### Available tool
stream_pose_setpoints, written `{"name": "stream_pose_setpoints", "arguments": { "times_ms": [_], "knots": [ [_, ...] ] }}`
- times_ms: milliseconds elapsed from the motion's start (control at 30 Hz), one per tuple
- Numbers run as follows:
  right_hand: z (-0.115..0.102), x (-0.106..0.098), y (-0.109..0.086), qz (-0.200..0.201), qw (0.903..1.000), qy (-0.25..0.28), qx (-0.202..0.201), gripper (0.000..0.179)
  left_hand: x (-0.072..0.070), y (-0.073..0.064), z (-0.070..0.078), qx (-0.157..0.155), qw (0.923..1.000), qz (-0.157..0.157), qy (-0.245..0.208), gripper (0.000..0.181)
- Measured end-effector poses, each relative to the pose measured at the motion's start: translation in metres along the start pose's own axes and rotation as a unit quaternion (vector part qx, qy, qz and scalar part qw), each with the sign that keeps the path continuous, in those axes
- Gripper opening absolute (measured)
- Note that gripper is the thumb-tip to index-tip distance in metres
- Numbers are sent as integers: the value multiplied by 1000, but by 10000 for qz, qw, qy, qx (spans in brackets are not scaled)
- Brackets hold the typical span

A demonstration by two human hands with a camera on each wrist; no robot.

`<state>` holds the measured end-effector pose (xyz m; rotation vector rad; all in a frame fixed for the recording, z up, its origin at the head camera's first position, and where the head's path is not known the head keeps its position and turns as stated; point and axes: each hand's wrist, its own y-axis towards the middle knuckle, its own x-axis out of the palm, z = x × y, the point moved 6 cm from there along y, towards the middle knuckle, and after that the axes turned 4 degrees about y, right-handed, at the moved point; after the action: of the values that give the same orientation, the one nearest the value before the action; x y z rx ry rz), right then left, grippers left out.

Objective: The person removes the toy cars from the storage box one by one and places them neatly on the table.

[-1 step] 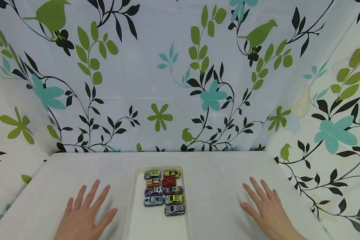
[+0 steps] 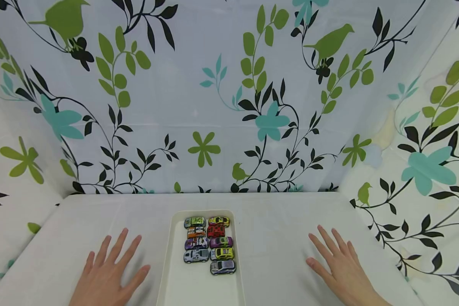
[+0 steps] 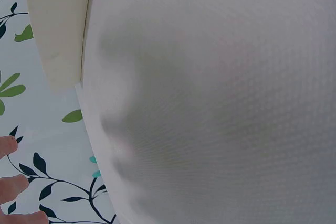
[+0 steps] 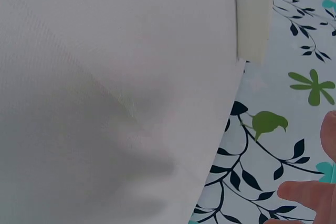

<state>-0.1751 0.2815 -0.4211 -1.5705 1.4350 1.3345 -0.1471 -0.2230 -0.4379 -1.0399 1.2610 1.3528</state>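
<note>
My left hand [image 2: 109,272] hovers palm down with spread, straight fingers, left of a cream tray [image 2: 199,291]. On the tray's other side, my right hand [image 2: 342,272] is held the same way, fingers apart and holding nothing. Several small toy cars sit in two columns at the tray's far end. Among them are a red car [image 2: 216,231], an orange one [image 2: 196,232], a purple-and-green one [image 2: 221,242] and, nearest me, a silver pickup [image 2: 223,267]. Fingertips [image 3: 14,186] of the left hand show in the left wrist view; right-hand fingers [image 4: 304,191] appear in the right wrist view.
A white table [image 2: 275,238] lies under the tray and hands. Behind it and along both sides hangs a curtain [image 2: 214,127] printed with leaves, birds and flowers. The tray's low rim [image 2: 204,211] surrounds the cars.
</note>
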Motion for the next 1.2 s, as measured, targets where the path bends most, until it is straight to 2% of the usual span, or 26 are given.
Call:
{"name": "stream_pose_setpoints", "arguments": {
  "times_ms": [233,367,467,567,633,667,733,800,900,967,1067,1100,1200],
  "knots": [
    [-16,1,2,120,9997,14,-211,63,-3,0,3,107,9999,126,27,82],
    [-23,3,5,207,9991,-31,-377,63,-3,1,6,109,9999,7,-23,84],
    [-29,9,6,201,9985,-78,-495,63,1,3,10,81,9994,-264,-217,86],
    [-38,15,7,230,9976,-63,-651,62,9,3,13,-25,9929,-840,-840,87],
    [-46,19,8,301,9963,-63,-798,61,15,3,16,-203,9792,-1328,-1521,89],
    [-50,20,9,339,9957,-34,-865,60,18,2,18,-316,9694,-1533,-1889,89],
    [-60,23,10,346,9949,33,-949,58,23,2,22,-601,9443,-1809,-2682,88],
    [-72,26,12,288,9945,118,-1000,55,26,2,26,-861,9206,-1892,-3305,87],
    [-89,31,13,226,9927,296,-1151,51,30,4,32,-1155,8888,-1844,-4033,83],
    [-101,33,14,319,9888,383,-1408,46,33,5,34,-1170,8720,-1822,-4390,81],
    [-117,36,14,404,9819,540,-1772,40,39,4,38,-1086,8384,-1894,-4994,77],
    [-121,38,15,385,9801,613,-1847,39,41,4,39,-1026,8292,-1916,-5150,76],
    [-133,43,17,116,9785,860,-1872,36,47,4,42,-913,8124,-1963,-5414,75]
  ]
}}
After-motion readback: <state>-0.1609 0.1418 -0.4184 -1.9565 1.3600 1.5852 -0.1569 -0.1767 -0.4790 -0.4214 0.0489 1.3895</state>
